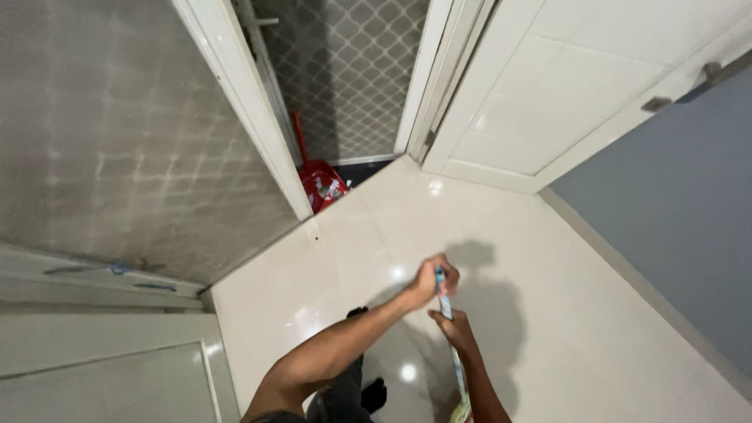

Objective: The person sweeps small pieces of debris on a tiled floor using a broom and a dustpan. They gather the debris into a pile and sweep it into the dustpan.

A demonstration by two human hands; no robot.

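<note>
Apparently mid-sweep: left hand (429, 283) and right hand (453, 327) both grip the broom handle (448, 313), fingers closed; floor (548, 313) below glossy, red dustpan (321, 184) untouched beyond, near the doorway.

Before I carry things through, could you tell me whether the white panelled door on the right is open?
Open: the white panelled door swings away from its frame, showing patterned wall beyond.

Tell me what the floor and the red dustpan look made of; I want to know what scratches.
Floor: probably glazed ceramic or polished stone tile, cream and glossy, since it mirrors bright light spots and shows faint joints. Dustpan: likely moulded plastic, bright red with a slight sheen, with a matching red handle; it is partly hidden by the door frame.
</note>
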